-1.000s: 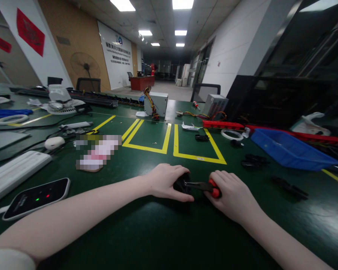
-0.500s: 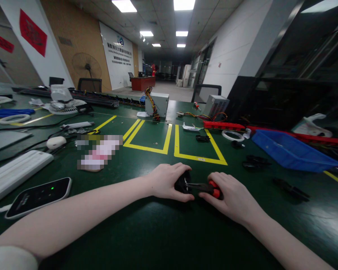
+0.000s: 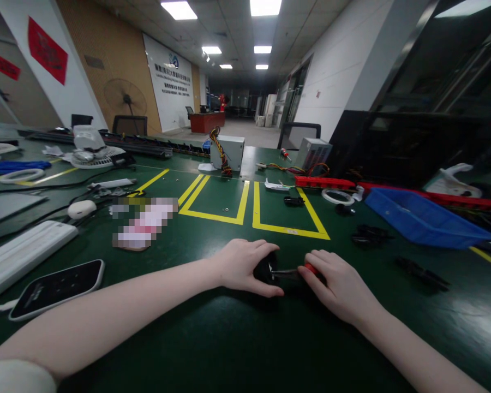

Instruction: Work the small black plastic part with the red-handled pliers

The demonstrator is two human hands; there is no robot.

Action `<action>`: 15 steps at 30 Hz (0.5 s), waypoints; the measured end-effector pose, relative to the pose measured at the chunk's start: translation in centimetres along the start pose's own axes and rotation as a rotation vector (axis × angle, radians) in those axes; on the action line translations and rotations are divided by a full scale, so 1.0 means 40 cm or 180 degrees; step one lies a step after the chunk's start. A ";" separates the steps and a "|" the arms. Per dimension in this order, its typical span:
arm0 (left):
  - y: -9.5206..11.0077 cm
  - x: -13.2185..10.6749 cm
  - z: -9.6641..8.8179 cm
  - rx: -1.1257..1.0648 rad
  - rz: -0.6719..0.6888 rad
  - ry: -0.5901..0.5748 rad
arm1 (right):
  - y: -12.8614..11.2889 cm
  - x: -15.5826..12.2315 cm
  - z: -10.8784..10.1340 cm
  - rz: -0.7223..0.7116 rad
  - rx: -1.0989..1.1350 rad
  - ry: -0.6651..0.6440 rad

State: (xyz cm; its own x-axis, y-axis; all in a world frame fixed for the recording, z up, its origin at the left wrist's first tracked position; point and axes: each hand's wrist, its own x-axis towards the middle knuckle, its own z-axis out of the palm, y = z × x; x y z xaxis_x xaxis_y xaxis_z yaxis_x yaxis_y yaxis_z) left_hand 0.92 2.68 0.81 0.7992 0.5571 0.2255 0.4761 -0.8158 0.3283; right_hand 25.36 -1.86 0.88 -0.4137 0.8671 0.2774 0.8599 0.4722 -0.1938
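My left hand [image 3: 241, 266] is wrapped over a small black part [image 3: 264, 269] that rests on the green table [image 3: 229, 338]. My right hand [image 3: 337, 285] grips a screwdriver [image 3: 294, 271] with a red handle. Only a sliver of red shows past my fingers. The metal shaft lies nearly level and its tip meets the black part. Both hands sit close together just in front of the yellow-taped rectangles [image 3: 286, 210].
A dark device [image 3: 57, 286] and a white keyboard [image 3: 22, 252] lie at the left. A blue tray [image 3: 423, 221], red strips [image 3: 323, 182] and black parts [image 3: 370, 234] sit at the right. Power supply boxes with wires [image 3: 227, 151] stand at the back.
My right hand has closed further over the red handle, hiding most of it. The lights on the dark device at the left have gone out. My left hand has barely moved.
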 end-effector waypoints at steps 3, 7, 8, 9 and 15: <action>-0.004 0.000 0.000 -0.0050 0.0015 -0.0077 | 0.000 -0.001 -0.002 -0.0062 -0.0069 0.0059; -0.004 -0.001 0.000 -0.0105 0.0025 -0.0107 | -0.001 -0.002 -0.004 -0.0142 -0.0164 0.0157; -0.004 -0.002 0.000 -0.0112 0.0044 -0.0092 | -0.001 -0.002 -0.004 -0.0168 -0.0177 0.0158; -0.003 -0.002 0.001 -0.0110 0.0067 -0.0074 | -0.001 -0.002 -0.004 -0.0194 -0.0186 0.0147; -0.004 0.000 0.005 0.0021 0.0090 -0.0072 | -0.005 0.000 -0.008 -0.0273 -0.0161 0.0108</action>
State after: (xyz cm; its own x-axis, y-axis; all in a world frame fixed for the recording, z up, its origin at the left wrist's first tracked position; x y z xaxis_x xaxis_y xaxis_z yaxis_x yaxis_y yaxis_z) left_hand 0.91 2.77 0.58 0.8205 0.5303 0.2137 0.4556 -0.8322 0.3161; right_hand 25.27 -2.01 1.24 -0.4767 0.8177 0.3228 0.8362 0.5351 -0.1205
